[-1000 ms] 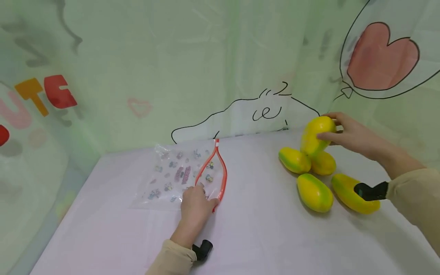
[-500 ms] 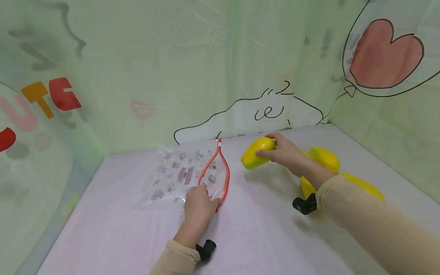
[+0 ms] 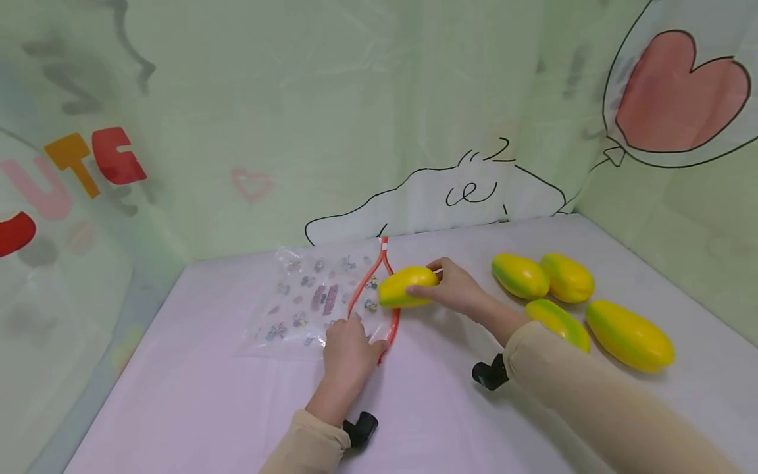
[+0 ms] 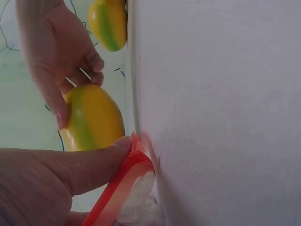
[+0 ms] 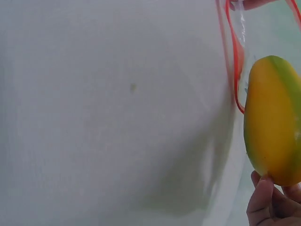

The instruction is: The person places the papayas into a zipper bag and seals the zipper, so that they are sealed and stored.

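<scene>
A clear zip bag [image 3: 296,303] with small printed pictures lies on the table, its red zip edge parted into a loop. My left hand [image 3: 348,345] pinches that edge at its near end; the left wrist view shows the thumb [image 4: 101,162] pressed against the red strip [image 4: 123,181]. With my right hand [image 3: 454,288] I grip one end of a yellow-green papaya [image 3: 403,288], thumb on one side and fingers on the other. Its free end points left and overlaps the bag's mouth in the head view. In the right wrist view the papaya [image 5: 273,122] appears beside the red edge.
To the right, several more papayas rest on the table: two touching at the back [image 3: 520,276], one partly behind the right sleeve [image 3: 559,321], and a larger one [image 3: 630,336] rightmost. A printed curtain [image 3: 331,118] stands along the table's far and side edges.
My right hand has carried the papaya from above the others on the right, leftward and down to the bag's mouth. The left hand keeps its hold on the bag.
</scene>
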The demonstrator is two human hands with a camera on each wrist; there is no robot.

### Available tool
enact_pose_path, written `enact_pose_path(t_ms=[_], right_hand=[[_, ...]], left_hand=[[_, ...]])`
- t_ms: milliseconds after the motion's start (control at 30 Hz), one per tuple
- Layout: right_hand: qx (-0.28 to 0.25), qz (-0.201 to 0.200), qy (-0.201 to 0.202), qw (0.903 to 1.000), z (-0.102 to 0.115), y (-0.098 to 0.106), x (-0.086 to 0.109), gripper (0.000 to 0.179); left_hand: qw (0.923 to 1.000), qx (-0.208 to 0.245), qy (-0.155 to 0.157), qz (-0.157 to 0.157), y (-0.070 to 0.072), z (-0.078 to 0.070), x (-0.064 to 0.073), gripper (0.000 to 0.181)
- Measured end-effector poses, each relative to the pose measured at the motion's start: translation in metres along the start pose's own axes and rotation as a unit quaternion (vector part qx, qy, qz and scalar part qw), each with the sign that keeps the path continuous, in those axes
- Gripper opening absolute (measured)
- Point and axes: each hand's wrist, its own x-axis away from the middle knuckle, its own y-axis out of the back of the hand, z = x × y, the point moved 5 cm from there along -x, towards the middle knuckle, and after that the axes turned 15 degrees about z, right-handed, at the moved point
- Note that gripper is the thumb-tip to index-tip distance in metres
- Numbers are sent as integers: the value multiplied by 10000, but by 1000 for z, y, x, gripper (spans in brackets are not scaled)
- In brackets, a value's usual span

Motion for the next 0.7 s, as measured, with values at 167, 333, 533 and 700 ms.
enact_pose_path(t_ms=[167,333,533,700], right_hand=[[98,-99,-59,9999,3,-9,-8,81],[-55,-153,-64,9998,8,-15,-15,75],[-216,-66,174,9996,18,-26,-20,67],[-266,22,304,9992,24,-36,-25,63]], left_hand=[[9998,-110,122,84,-1,-5,-2,48],[9997,-239,61,22,-1,-8,-2,44],[9998,-185,68,10,0,-8,-2,47],[9998,-194,69,-10,-1,-7,-1,49]])
